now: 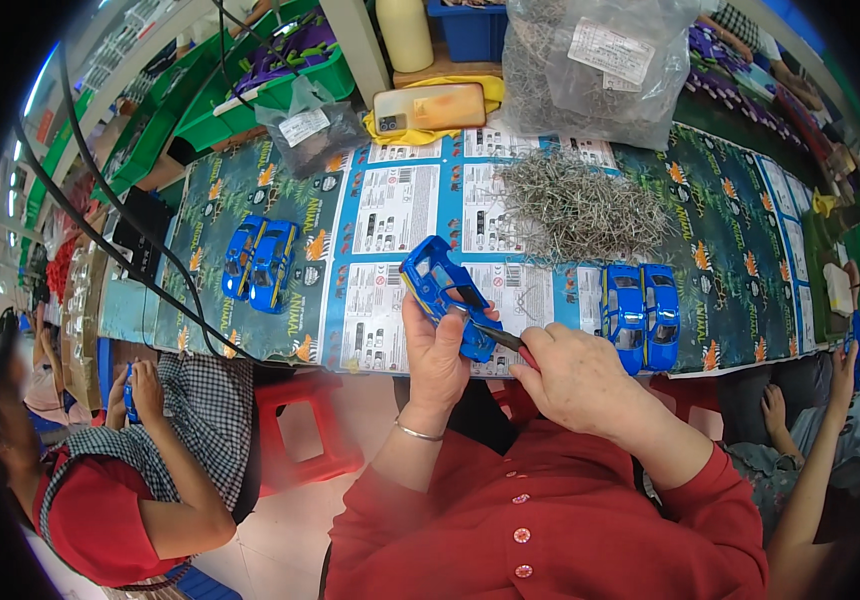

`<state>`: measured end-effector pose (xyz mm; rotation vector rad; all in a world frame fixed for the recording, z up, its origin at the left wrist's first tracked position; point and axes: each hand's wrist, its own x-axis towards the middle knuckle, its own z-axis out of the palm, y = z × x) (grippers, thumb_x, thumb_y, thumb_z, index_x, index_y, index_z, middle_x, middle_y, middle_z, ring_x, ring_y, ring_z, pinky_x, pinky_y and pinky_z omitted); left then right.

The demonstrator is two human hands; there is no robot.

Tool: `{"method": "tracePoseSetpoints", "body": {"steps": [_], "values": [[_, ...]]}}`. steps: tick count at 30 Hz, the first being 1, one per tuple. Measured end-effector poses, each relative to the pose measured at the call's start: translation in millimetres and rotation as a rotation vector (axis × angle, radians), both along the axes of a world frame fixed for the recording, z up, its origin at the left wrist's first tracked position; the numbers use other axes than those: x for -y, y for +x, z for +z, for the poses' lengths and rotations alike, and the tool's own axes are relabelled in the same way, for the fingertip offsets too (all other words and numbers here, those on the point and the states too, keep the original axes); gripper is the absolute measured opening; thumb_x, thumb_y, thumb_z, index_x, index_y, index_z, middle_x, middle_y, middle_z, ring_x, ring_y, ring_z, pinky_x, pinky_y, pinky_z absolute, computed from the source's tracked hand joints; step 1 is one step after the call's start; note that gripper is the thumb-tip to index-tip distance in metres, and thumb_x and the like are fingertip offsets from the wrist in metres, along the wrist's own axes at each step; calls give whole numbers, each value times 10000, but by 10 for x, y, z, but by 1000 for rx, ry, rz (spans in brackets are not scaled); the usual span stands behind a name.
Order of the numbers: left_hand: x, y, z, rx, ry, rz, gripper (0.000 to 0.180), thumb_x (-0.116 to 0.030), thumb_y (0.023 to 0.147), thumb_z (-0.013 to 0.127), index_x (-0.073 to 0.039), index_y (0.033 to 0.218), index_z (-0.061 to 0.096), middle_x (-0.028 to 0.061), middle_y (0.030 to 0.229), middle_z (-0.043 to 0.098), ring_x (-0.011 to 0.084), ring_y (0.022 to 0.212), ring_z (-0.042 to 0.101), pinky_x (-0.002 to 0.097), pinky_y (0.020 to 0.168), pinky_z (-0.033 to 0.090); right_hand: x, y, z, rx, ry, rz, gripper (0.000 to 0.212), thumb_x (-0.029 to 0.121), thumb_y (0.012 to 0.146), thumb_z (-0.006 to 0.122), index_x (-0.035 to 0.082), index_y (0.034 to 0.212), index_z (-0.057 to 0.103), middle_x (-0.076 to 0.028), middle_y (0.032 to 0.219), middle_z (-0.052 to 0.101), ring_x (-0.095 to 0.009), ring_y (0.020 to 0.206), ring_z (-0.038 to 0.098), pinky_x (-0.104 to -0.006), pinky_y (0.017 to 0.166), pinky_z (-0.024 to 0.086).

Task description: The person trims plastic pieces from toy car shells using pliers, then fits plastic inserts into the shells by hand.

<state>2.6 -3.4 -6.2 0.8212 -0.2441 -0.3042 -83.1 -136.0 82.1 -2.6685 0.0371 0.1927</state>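
My left hand (438, 352) holds a blue toy car body (447, 285) tilted above the near edge of the table, its hollow inside facing up. In my right hand (582, 378) is a pair of red-handled pliers (503, 337), the dark tapered jaws reaching into the near end of the car body, by my left thumb. Whether the jaws grip anything is too small to tell. Two blue toy cars (641, 318) stand side by side right of my right hand. Farther off lies a heap of thin metal wire pieces (585, 208).
Two more blue toy cars (261, 262) sit on the left. Behind are a phone (430, 107) on a yellow cloth, a clear bag of wire pieces (590, 85) and a smaller bag (310, 135). Black cables (140, 220) hang at left. Co-workers sit on both sides.
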Motion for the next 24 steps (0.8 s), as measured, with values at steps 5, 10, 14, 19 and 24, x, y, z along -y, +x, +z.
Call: {"method": "tracePoseSetpoints", "body": {"steps": [5,10,14,19,24], "values": [[-2,-1,7,-7,7,5,530,-316,814,632,-98,1204,347,75,1026,502,255,879,576,439,767,509,27,-11,29,-19,-3,-13,281,269,820,556,-2,891,535,-185,837,580,-337,774,599,-419,669,489],[-23,0,22,17,16,2,514,-370,846,571,-93,1212,341,86,1043,501,265,886,574,448,767,508,9,7,-1,-27,-2,0,284,268,823,552,-3,904,538,-184,840,581,-335,783,599,-418,675,489],[-34,22,-12,-114,-81,-42,432,-393,897,468,-92,1175,332,84,1018,488,268,888,580,437,768,515,8,4,16,-10,40,-4,286,268,825,552,-4,914,539,-186,845,582,-339,785,597,-419,673,488],[-52,33,-42,-142,13,-50,569,-535,880,385,-28,1130,451,130,1010,553,304,936,573,482,823,471,21,-8,58,-17,36,6,274,270,826,554,7,899,538,-180,819,577,-346,760,591,-420,654,481],[-63,35,-44,-143,-6,-36,567,-528,884,382,-28,1146,439,134,1014,552,312,939,571,483,825,468,37,-3,99,-3,17,26,265,272,827,556,13,880,536,-177,799,572,-352,740,585,-423,639,474]]}}
